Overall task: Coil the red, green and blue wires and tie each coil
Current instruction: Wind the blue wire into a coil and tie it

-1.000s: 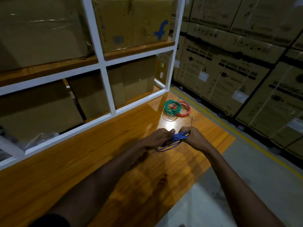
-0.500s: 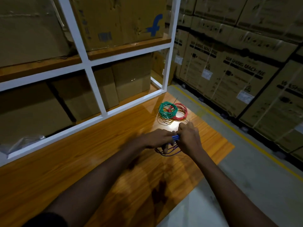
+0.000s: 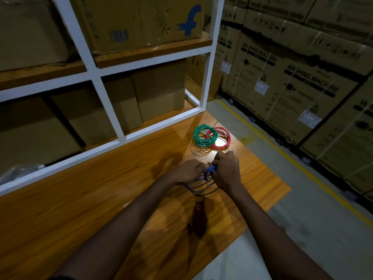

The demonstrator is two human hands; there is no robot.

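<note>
A blue wire coil (image 3: 201,187) hangs between my two hands just above the wooden table (image 3: 101,199). My left hand (image 3: 189,171) grips its top from the left. My right hand (image 3: 226,172) pinches the bunched top from the right, fingers curled over it. The hands touch at the coil's top and hide that part. Beyond them lie a green wire coil (image 3: 204,136) and a red wire coil (image 3: 221,138), side by side and overlapping, with a thin dark tie end sticking up between them.
A white-framed shelf (image 3: 109,110) with cardboard boxes runs along the table's far edge. The table's right edge (image 3: 268,207) drops to a grey floor with a yellow line (image 3: 282,152). Stacked washing-machine cartons (image 3: 292,77) stand at the right.
My right hand has come over the coil's top and closed up against my left hand. The blue loops now hang lower beneath both hands. The view has shifted slightly.
</note>
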